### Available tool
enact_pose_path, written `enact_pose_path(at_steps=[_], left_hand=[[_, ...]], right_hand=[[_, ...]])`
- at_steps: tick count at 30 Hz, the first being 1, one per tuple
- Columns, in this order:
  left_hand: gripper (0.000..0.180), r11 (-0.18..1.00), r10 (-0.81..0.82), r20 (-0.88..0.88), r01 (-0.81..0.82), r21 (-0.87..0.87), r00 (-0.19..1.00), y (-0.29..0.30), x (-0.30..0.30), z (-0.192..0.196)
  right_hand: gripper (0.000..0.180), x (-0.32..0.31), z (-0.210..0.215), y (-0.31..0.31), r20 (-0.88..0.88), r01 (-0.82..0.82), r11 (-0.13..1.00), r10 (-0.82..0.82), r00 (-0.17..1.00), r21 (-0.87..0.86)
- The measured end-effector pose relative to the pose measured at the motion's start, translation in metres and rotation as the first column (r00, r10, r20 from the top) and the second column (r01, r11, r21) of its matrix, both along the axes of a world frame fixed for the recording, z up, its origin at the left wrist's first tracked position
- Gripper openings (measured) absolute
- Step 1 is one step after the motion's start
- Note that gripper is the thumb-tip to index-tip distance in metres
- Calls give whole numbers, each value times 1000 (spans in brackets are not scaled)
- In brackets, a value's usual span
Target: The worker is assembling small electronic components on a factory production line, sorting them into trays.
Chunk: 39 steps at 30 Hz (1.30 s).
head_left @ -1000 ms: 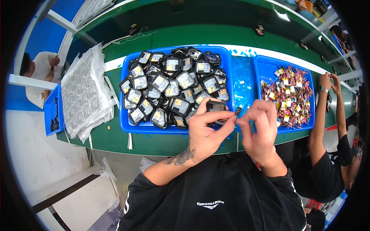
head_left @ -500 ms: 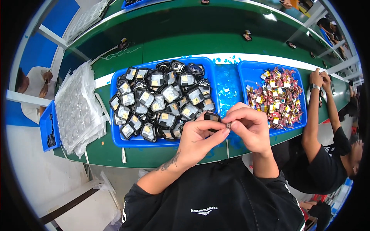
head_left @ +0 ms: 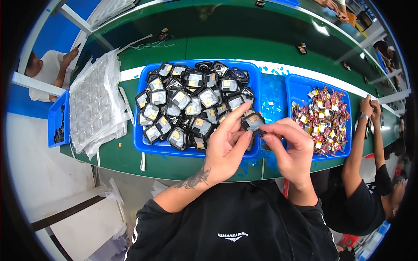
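l. hand (head_left: 223, 153), fingers closed on blk case (head_left: 253, 123), blocks near r. corner of blue bin (head_left: 174, 152); r. hand (head_left: 292, 152) pinches sm. dark part (head_left: 263, 134) at case's edge. beyond: heaped cases (head_left: 180, 99), 2nd bin (head_left: 298, 89) w/ red-yellow pcs (head_left: 324, 124), green bench (head_left: 226, 41).

The case (head_left: 252, 122) in the grip is black-rimmed, its face grey; the small part (head_left: 263, 134) at its right edge looks dark. Left of the grip, a blue tray (head_left: 256, 93) holds black cases (head_left: 178, 100) with pale grey faces and yellowish patches. Right of it, another blue tray (head_left: 298, 93) carries dark red, yellow and white pieces (head_left: 322, 117). Beyond the grip, the tabletop (head_left: 217, 45) is green; nearer than it, the shirt (head_left: 270, 217) is black with white print.
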<state>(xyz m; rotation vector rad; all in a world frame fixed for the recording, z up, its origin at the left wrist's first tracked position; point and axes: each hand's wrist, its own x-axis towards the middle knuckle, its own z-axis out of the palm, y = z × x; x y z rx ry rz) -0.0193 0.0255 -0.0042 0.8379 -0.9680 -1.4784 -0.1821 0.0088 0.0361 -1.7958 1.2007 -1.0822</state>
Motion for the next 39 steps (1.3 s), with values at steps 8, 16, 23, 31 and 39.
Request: enact_pose_path(at_steps=[8,16,23,31,39], left_hand=[[47,993,-110,27,109,42,994,1,7,0],[48,994,-109,50,107,26,993,3,9,-4],[47,994,-106,109,103,33,988,8,10,0],[46,987,-143,94,149,-59,985,7,14,1],[47,997,49,-53,-52,-52,997,0,9,2]], right_hand=[[13,15,6,-3,-216,38,997,-53,975,-69],[8,17,5,-6,-194,17,994,-38,980,-112],[9,15,8,-9,-245,14,999,-22,969,-34],[20,13,8,-13,-162,-10,995,-7,987,-102],[30,-6,-8,-2,296,-49,977,-14,955,206]])
